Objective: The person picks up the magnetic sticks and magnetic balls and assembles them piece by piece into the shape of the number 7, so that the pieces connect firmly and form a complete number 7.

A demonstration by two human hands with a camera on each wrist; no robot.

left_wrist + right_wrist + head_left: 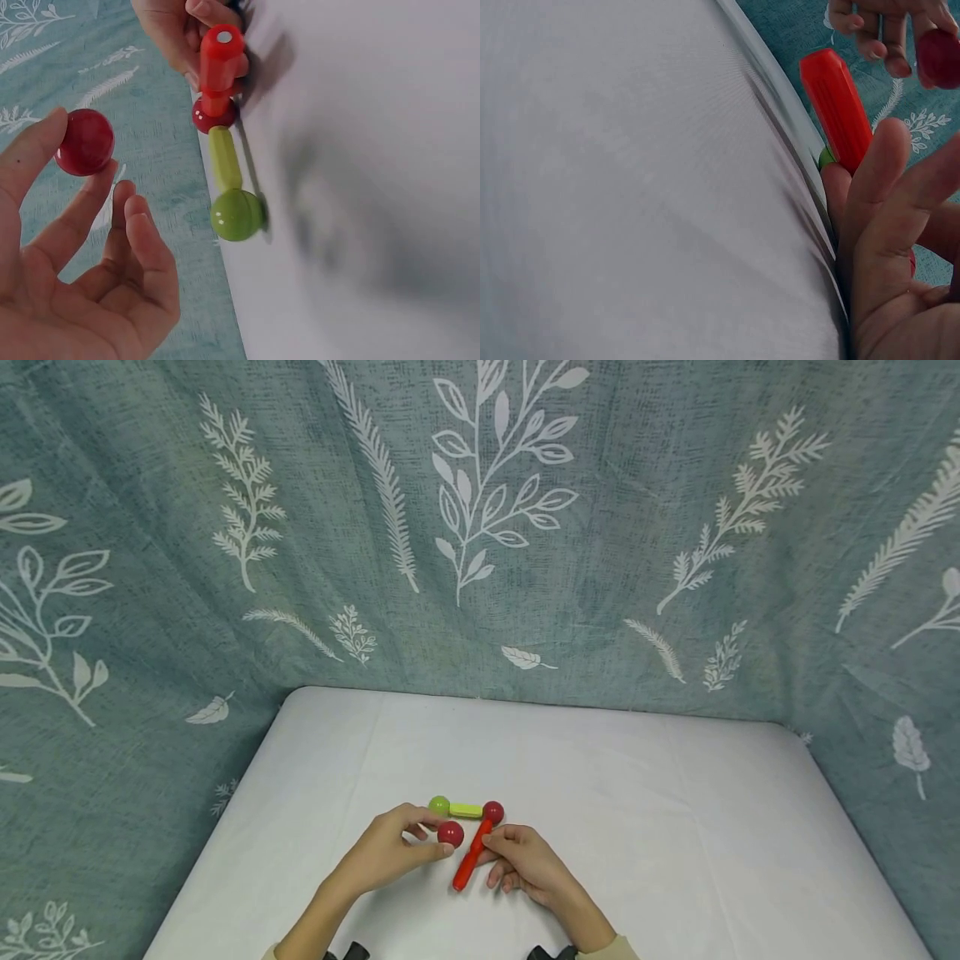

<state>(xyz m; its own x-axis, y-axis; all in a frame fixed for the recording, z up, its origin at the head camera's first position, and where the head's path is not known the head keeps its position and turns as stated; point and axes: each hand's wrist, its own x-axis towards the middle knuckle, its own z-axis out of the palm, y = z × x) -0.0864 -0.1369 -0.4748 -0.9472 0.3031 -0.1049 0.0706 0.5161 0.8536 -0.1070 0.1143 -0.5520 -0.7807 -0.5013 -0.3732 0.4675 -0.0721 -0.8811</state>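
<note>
My left hand (390, 852) pinches a dark red ball (451, 835) between thumb and forefinger, its other fingers loosely bent. My right hand (528, 864) grips a bright red stick (467, 867) with a ridged side. The stick's far end meets a second dark red ball (201, 114). From that ball a yellow-green bar (224, 157) runs to a green ball (238, 215), making a corner shape with the stick. In the left wrist view the held ball is apart from these pieces. Fingers partly hide the stick in the right wrist view.
A white cloth-covered table (637, 810) lies under the hands. Behind and beside it hangs a blue-green curtain (337, 527) with white leaf prints. Two black objects (356, 952) show at the bottom edge near the wrists.
</note>
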